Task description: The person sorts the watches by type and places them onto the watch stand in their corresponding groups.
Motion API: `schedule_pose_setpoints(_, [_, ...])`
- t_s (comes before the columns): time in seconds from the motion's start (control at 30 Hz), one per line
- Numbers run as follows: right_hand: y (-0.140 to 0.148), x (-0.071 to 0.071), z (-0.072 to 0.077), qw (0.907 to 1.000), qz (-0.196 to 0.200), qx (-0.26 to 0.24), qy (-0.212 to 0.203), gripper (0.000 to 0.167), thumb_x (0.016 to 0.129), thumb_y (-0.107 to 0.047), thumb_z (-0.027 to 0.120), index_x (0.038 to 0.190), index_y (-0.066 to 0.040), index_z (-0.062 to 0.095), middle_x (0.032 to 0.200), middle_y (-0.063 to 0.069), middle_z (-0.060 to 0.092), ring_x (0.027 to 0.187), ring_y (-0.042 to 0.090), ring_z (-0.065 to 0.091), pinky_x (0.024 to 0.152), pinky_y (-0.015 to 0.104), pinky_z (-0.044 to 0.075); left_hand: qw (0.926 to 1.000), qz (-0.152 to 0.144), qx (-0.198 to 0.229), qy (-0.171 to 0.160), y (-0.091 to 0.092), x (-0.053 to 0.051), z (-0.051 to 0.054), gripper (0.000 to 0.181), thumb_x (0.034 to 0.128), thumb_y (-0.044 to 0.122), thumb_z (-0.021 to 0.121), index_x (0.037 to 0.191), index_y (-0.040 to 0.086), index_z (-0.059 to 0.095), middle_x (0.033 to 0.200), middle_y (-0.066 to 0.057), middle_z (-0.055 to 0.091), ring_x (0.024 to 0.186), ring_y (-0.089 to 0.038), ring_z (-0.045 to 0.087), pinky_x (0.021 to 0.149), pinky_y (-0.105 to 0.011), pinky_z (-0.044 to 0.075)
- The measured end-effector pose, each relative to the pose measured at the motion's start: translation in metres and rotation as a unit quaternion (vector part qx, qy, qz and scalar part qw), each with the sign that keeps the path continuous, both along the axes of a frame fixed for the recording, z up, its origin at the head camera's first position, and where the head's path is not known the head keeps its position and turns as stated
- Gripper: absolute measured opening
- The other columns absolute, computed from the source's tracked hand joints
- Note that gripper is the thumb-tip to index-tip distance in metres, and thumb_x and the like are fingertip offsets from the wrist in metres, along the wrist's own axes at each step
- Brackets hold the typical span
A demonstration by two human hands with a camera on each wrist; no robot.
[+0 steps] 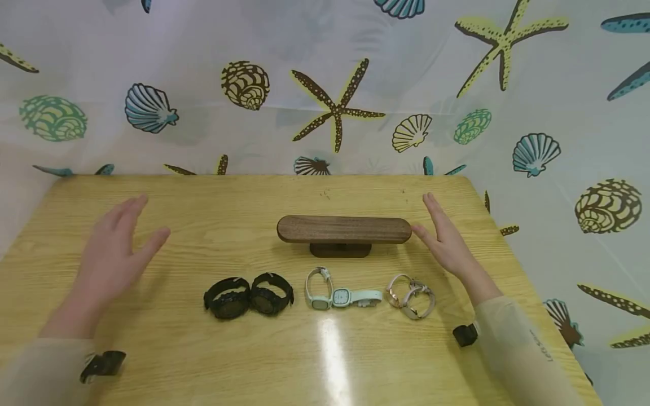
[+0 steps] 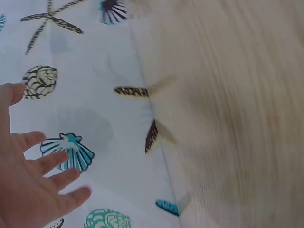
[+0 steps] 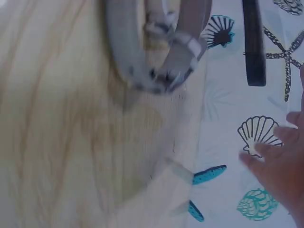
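Note:
On the wooden table a dark wooden bar [image 1: 344, 229] sits on a short base. My right hand [image 1: 449, 248], fingers spread, is beside the bar's right end; whether it touches cannot be told. My left hand [image 1: 112, 254] is over the table's left side, fingers extended, holding nothing. In front of the bar lie two black watches [image 1: 231, 304], two pale green watches [image 1: 341, 297] and two watches with pinkish and grey straps [image 1: 417, 313]. The left wrist view shows my left hand [image 2: 38, 185] with parted fingers; in the right wrist view are my right hand [image 3: 280, 161] and grey straps [image 3: 126, 47].
The wooden table [image 1: 167, 225] has its back edge against a white cloth [image 1: 203, 34] printed with shells and starfish. The cloth also runs down the table's right side. A bright reflection lies on the tabletop near the front middle.

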State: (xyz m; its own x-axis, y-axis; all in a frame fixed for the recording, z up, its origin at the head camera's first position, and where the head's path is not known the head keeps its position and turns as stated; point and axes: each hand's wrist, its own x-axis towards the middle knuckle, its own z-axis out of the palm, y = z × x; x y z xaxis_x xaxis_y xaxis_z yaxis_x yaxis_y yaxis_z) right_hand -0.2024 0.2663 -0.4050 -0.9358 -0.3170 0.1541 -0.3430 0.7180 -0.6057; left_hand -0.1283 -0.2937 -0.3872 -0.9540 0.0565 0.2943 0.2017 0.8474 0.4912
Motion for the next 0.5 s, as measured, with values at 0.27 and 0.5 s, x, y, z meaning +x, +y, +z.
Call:
schedule_pose_setpoints(0.27, [-0.011, 0.004, -0.015, 0.9696, 0.023, -0.237, -0.057, 0.055, 0.099, -0.019, 0.056, 0.149, -0.013, 0.033, 0.151, 0.008, 0.032, 0.135, 0.03, 0.033, 0.103, 0.04, 0.043, 0.9862, -0.059, 0.152, -0.032, 0.036, 0.022, -0.005, 0.048, 0.0977, 0.018, 0.057, 0.141, 0.002, 0.044, 0.134, -0.019, 0.046, 0.115, -0.027, 0.046, 0.09, -0.02, 0.043])
schedule_pose_setpoints(0.5, [-0.015, 0.004, -0.027, 0.951, 0.005, -0.302, -0.066, 0.056, 0.094, -0.012, 0.063, 0.144, -0.006, 0.041, 0.146, 0.017, 0.037, 0.131, 0.033, 0.038, 0.092, 0.021, 0.049, 0.98, -0.09, 0.168, -0.057, 0.055, 0.034, -0.016, 0.031, 0.0964, 0.016, 0.06, 0.127, 0.008, 0.058, 0.119, -0.009, 0.058, 0.097, 0.001, 0.052, 0.08, -0.009, 0.044])
